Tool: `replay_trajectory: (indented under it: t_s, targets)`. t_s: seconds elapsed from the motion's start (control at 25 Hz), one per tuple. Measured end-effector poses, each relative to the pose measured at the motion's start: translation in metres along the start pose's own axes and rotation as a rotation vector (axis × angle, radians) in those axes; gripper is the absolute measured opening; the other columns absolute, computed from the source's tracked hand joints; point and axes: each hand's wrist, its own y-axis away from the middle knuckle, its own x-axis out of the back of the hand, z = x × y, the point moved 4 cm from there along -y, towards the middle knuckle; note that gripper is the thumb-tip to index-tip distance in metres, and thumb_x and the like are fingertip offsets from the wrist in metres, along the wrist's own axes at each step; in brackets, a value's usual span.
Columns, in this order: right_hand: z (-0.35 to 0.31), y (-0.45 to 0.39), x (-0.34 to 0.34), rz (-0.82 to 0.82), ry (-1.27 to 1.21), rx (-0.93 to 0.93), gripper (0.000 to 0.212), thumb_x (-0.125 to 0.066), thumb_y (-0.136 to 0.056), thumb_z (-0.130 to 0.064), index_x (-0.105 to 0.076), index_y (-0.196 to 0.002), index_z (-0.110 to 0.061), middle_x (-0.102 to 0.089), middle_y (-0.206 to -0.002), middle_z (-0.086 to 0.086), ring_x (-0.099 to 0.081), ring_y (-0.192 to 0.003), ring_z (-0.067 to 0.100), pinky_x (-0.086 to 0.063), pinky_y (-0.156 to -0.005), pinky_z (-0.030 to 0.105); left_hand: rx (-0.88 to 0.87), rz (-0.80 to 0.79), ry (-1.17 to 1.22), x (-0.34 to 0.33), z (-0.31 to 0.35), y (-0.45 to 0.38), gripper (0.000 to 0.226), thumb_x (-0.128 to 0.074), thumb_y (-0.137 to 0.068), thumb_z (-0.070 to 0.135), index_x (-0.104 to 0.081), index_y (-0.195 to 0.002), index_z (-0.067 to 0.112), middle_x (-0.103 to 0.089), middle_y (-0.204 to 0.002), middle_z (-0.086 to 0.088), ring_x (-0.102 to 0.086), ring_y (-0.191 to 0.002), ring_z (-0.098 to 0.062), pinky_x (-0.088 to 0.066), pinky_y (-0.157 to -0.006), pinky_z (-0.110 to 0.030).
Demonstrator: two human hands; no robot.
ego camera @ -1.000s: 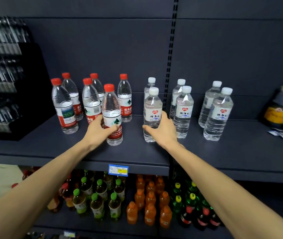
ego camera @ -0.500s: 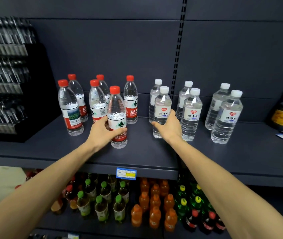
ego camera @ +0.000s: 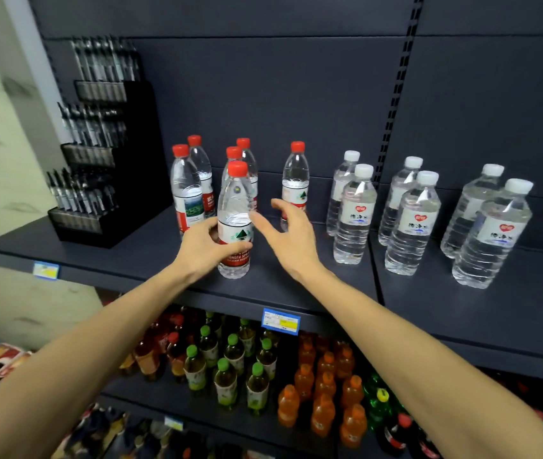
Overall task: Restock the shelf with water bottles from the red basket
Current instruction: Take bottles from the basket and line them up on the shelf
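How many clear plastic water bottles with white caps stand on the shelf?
6, in three front-back pairs right of centre: front; back. None seems hidden.

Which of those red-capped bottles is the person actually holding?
The front red-capped bottle, nearest the shelf edge: the left hand grips its label. The other five red-capped bottles stand behind it, untouched. The right hand is open beside it, holding nothing.
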Motion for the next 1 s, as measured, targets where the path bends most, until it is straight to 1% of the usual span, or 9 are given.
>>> replay_trajectory:
  t_s: [0.08, 0.2, 0.28, 0.36, 0.44, 0.56, 0.68, 0.76, 1.0]
  targets:
    - [-0.016, -0.001, -0.026, -0.148, -0.147, -0.064, 0.069, -0.075, -0.076, -0.064, -0.064, -0.132, -0.025, -0.067, -0.125, -0.016, -0.060, -0.117, 0.003, -0.049, -0.104, 0.032, -0.002, 0.048, -0.010, 0.010, -0.004, 0.005, 0.051, -0.093, -0.071, 0.030, -0.074, -0.117, 0.021, -0.078, -0.103, 0.012, -0.072, -0.095, 0.003, -0.058, -0.090, -0.023]
    - [-0.034, -0.009, -0.049, -0.190, -0.226, -0.070, 0.045, -0.081, -0.073, -0.059, -0.075, -0.106, -0.028, -0.078, -0.095, -0.018, -0.073, -0.091, 0.001, -0.060, -0.089, 0.042, 0.015, 0.029, -0.016, 0.022, -0.007, 0.011, 0.048, -0.093, -0.069, 0.030, -0.074, -0.113, 0.024, -0.079, -0.100, 0.011, -0.073, -0.095, -0.001, -0.059, -0.093, -0.030]
    - [-0.039, -0.012, -0.055, -0.186, -0.181, -0.046, 0.043, -0.078, -0.070, -0.066, -0.076, -0.092, -0.029, -0.077, -0.080, -0.015, -0.074, -0.078, 0.004, -0.062, -0.075, 0.046, 0.050, -0.018, 0.049, 0.032, -0.012, 0.015, 0.064, -0.093, -0.066, 0.037, -0.069, -0.124, 0.022, -0.078, -0.109, 0.008, -0.073, -0.103, -0.005, -0.057, -0.098, -0.033]
    - [-0.039, -0.013, -0.054, -0.166, -0.167, -0.038, 0.045, -0.077, -0.070, -0.070, -0.077, -0.087, -0.029, -0.076, -0.075, -0.014, -0.073, -0.073, 0.005, -0.062, -0.072, 0.045, 0.093, -0.024, 0.034, 0.048, -0.017, 0.016, 0.088, -0.089, -0.062, 0.056, -0.060, -0.137, 0.021, -0.072, -0.122, 0.009, -0.068, -0.112, -0.005, -0.052, -0.102, -0.029]
    - [-0.034, -0.014, -0.047, -0.150, -0.170, -0.041, 0.044, -0.077, -0.070, -0.069, -0.077, -0.089, -0.029, -0.077, -0.075, -0.014, -0.073, -0.072, 0.002, -0.063, -0.073, 0.042, 0.143, 0.005, -0.030, 0.063, -0.023, 0.017, 0.085, -0.081, -0.070, 0.065, -0.058, -0.139, 0.022, -0.067, -0.127, 0.011, -0.063, -0.115, -0.001, -0.047, -0.104, -0.026]
    - [-0.020, -0.017, -0.028, -0.097, -0.153, -0.079, 0.043, -0.080, -0.071, -0.064, -0.075, -0.094, -0.028, -0.077, -0.082, -0.016, -0.074, -0.078, 0.000, -0.063, -0.077, 0.039, 0.206, 0.147, -0.071, 0.083, -0.038, 0.022, 0.054, -0.067, -0.092, 0.054, -0.065, -0.131, 0.017, -0.067, -0.122, 0.006, -0.061, -0.111, -0.008, -0.044, -0.101, -0.027]
    - [-0.001, -0.025, 0.001, 0.030, -0.053, -0.131, 0.040, -0.080, -0.072, -0.065, -0.072, -0.084, -0.028, -0.072, -0.072, -0.016, -0.070, -0.073, 0.000, -0.059, -0.072, 0.031, 0.232, 0.221, -0.085, 0.090, -0.055, 0.023, 0.046, -0.063, -0.096, 0.052, -0.069, -0.125, 0.016, -0.071, -0.116, 0.000, -0.065, -0.110, -0.017, -0.049, -0.103, -0.035]
    - [0.010, -0.031, 0.017, 0.103, 0.006, -0.155, 0.043, -0.078, -0.071, -0.068, -0.070, -0.082, -0.027, -0.070, -0.071, -0.014, -0.070, -0.074, 0.006, -0.057, -0.071, 0.033, 0.238, 0.224, -0.094, 0.090, -0.059, 0.025, 0.042, -0.062, -0.098, 0.048, -0.069, -0.123, 0.016, -0.071, -0.115, -0.002, -0.065, -0.112, -0.019, -0.047, -0.101, -0.032]
    - [0.028, -0.043, 0.036, 0.215, 0.149, -0.244, 0.069, -0.074, -0.064, -0.076, -0.064, -0.109, -0.025, -0.074, -0.103, -0.006, -0.070, -0.097, 0.018, -0.058, -0.085, 0.042, 0.241, 0.247, -0.146, 0.093, -0.062, 0.035, 0.035, -0.058, -0.102, 0.039, -0.069, -0.122, 0.013, -0.071, -0.114, -0.006, -0.062, -0.107, -0.019, -0.041, -0.094, -0.028]
